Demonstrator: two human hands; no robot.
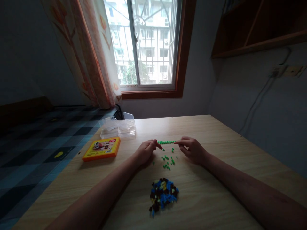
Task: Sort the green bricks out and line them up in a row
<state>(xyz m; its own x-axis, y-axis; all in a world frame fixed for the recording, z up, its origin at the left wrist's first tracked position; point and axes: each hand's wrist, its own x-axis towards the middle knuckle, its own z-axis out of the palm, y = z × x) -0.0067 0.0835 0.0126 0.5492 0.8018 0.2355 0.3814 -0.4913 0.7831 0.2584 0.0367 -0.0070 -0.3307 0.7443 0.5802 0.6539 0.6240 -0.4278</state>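
Small green building bricks (166, 142) form a straight line across the table in front of me. My left hand (146, 151) rests by the left end of this line, index finger stretched out and nothing visible in it. At the line's right end, my right hand (192, 149) points its index finger at the last bricks and seems to touch them; its other fingers are loosely bent. Between my hands and nearer to me lie several loose green bricks (166, 157). Closer still is a mixed pile of blue, dark brown and yellow bricks (164, 193).
A yellow-orange box (102, 149) lies on the left of the wooden table (211, 204). Behind it stand clear plastic trays (118, 127). A bed with a checked cover (48, 150) adjoins the table's left side. A window (153, 48) is ahead.
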